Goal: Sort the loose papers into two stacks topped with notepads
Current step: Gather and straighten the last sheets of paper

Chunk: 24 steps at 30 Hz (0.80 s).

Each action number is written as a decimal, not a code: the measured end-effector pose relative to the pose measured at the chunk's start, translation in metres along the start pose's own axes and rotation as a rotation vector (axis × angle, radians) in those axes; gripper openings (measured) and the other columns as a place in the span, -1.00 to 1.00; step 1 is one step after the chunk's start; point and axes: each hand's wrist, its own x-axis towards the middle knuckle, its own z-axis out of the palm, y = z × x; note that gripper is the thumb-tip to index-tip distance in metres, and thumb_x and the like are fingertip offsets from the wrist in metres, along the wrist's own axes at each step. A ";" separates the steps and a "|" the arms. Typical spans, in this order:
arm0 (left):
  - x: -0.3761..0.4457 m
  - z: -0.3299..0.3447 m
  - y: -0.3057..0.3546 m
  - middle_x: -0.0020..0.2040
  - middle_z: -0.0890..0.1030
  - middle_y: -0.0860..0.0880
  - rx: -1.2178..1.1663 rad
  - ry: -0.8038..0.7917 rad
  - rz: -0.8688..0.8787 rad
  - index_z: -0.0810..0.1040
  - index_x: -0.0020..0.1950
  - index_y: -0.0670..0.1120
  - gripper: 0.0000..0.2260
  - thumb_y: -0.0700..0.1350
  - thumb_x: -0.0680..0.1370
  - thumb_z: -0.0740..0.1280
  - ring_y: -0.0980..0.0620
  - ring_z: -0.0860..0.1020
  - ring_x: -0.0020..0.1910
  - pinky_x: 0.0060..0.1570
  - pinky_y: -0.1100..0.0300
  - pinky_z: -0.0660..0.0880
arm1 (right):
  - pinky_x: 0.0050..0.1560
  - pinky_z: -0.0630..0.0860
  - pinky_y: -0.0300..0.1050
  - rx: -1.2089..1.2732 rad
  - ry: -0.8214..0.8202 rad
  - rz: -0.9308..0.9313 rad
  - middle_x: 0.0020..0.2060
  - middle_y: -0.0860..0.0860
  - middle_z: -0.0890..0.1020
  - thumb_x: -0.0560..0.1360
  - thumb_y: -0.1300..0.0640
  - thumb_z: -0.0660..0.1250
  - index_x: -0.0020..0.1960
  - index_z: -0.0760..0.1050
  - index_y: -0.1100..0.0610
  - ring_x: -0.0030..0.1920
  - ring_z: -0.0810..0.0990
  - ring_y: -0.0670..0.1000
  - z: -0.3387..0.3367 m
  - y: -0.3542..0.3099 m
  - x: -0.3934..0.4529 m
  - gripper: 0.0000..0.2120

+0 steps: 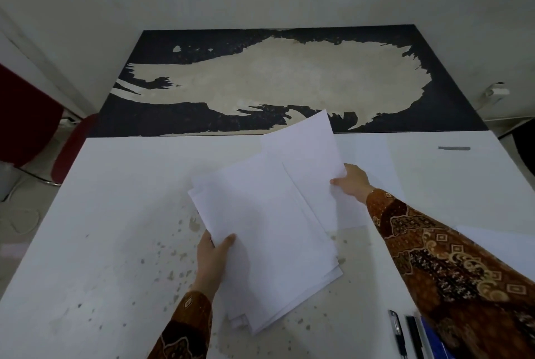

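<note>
the left hand (212, 254) pinches the near-left edge of a fanned sheaf of papers (269, 231) above the white tabletop (110, 214). the right hand (353, 182) grasps one sheet (312, 156) by its right edge, lifted off the sheaf's far end. that sheet's long axis runs away from the person, nearer the right hand.

Papers (269, 231): your sheets are plain white paper, matt and smooth.
Worktop (115, 214): matt white, flecked with brownish spots where you work (worn or stained, can't tell which).
Far tabletop (179, 48): dark coating peeled off in ragged patches, pale rough layer bared.
Sleeves (434, 260): your patterned brown cloth.
Pens (398, 332): glossy black plastic.
</note>
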 end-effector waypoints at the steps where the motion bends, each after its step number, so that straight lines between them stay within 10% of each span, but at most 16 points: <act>1: 0.001 0.000 0.001 0.05 0.58 -0.06 0.002 0.006 0.000 0.47 0.24 -0.09 -0.69 -0.21 0.51 0.38 -0.07 0.57 -0.04 -0.08 0.08 0.53 | 0.29 0.37 -0.03 -0.016 -0.038 -0.007 0.34 0.20 0.45 0.50 0.18 0.36 0.38 0.35 0.25 0.31 0.42 0.19 -0.004 -0.001 0.001 -0.52; 5: 0.010 0.001 0.014 0.11 0.60 -0.14 0.084 0.033 0.069 0.46 0.29 -0.14 -0.63 -0.24 0.49 0.38 -0.19 0.59 0.03 0.05 -0.14 0.56 | 0.43 0.16 -0.07 -0.287 -0.223 -0.047 0.49 0.16 0.18 0.54 0.21 0.30 0.51 0.08 0.22 0.47 0.18 0.15 -0.031 -0.008 0.009 -0.37; 18: 0.054 -0.020 0.033 0.12 0.60 -0.15 0.122 0.057 0.111 0.46 0.30 -0.14 -0.62 -0.24 0.49 0.38 -0.19 0.59 0.02 0.06 -0.18 0.55 | 0.34 0.32 0.00 -0.720 -0.290 -0.294 0.32 0.15 0.41 0.44 0.09 0.43 0.37 0.37 0.21 0.32 0.36 0.15 -0.073 -0.047 0.076 -0.45; 24: 0.066 -0.016 0.027 0.12 0.59 -0.16 0.132 0.070 0.080 0.45 0.31 -0.16 -0.62 -0.25 0.49 0.38 -0.18 0.57 0.02 0.02 -0.07 0.54 | 0.49 0.01 0.04 -0.736 -0.286 -0.385 0.54 0.09 0.01 0.35 -0.03 0.51 0.49 0.19 0.15 0.54 -0.05 0.12 -0.039 -0.052 0.094 -0.16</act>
